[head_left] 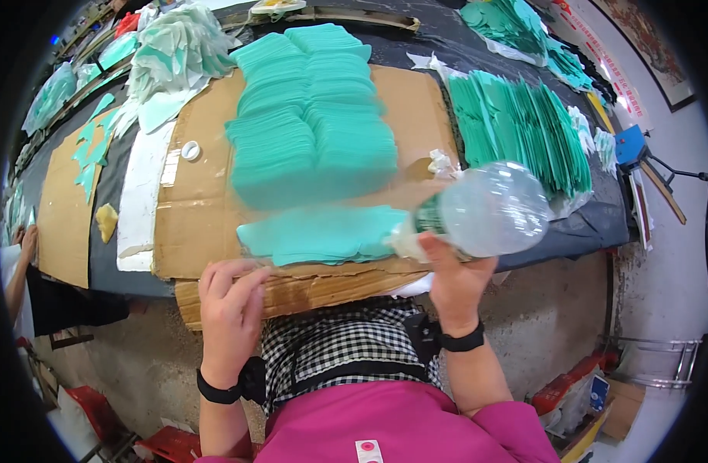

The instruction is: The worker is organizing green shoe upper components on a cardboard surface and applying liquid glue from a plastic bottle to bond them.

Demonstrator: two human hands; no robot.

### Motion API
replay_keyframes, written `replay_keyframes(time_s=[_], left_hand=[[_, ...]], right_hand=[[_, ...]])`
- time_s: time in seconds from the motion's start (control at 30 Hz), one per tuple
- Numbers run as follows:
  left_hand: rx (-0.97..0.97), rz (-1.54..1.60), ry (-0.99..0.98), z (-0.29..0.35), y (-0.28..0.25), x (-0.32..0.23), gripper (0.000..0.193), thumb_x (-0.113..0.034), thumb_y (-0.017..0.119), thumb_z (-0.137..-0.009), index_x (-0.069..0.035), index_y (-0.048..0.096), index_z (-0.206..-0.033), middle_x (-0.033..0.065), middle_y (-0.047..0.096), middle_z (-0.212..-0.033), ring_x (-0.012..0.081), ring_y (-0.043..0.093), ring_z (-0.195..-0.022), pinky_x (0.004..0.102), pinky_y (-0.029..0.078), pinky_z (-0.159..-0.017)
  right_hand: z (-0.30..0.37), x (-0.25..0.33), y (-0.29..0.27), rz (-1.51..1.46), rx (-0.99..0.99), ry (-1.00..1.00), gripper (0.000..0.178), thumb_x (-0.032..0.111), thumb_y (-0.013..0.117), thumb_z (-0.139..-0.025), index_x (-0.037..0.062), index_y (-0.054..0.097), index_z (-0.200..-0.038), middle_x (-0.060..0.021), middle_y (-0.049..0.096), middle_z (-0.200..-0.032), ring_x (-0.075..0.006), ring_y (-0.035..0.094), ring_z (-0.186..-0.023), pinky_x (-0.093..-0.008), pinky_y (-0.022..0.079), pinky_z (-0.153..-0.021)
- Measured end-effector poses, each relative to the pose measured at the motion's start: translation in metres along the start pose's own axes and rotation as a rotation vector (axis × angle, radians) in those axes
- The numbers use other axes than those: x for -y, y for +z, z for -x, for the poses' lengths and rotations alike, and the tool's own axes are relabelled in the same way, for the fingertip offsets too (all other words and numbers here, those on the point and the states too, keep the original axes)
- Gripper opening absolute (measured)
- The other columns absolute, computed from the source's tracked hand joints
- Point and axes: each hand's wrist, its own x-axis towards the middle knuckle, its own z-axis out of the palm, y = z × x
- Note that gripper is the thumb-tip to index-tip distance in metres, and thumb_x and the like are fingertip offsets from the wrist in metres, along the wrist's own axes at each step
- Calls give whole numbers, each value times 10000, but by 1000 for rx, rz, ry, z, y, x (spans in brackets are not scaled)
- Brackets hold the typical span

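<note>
My right hand (459, 282) grips a large clear plastic bottle (496, 208) with a green label. The bottle lies tilted on its side, its blurred narrow end pointing left at the edge of a low pile of green sheets (319, 235). My left hand (232, 305) is at the front edge of the cardboard (196, 231), by the pile's near left corner. Its fingers are loosely bent and apart, with nothing visible in them. Beyond the low pile stand tall double stacks of green sheets (311, 143).
More green sheets (520, 135) stand fanned at the right. At the left are a white board (145, 193), a white ring-shaped cap (190, 150), a yellowish piece (106, 221) and a heap of pale sheets (180, 54). Another person's hand (30, 241) shows at the far left.
</note>
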Motion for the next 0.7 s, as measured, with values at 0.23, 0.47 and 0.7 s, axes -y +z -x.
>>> replay_keyframes(time_s=[0.23,0.47,0.7], left_hand=[[-68,-32,-134,19,-21,-9,248,32,701,-832,-63,723,-1059,114,662,-1091,341,578,-1071,426,440,-975],[-157,-146,-166,21,-55,14,265,36,693,-844,-5,685,-1105,158,646,-1175,341,612,-1102,407,471,-967],[-56,-262,-63,-71,-56,5,498,-144,774,-830,-84,626,-1301,165,563,-1338,360,516,-1256,425,406,-1080]], right_hand=[[16,-22,114,-102,491,-20,715,9,792,-759,36,506,-1414,-146,619,-1332,-311,608,-1215,-418,473,-1050],[4,-17,118,-75,642,-256,728,44,814,-737,51,520,-1403,-169,626,-1308,-348,607,-1208,-415,487,-1015],[-23,-9,-26,-28,-57,53,506,-49,824,-793,-10,601,-1246,-69,679,-1140,-175,670,-992,-335,576,-875]])
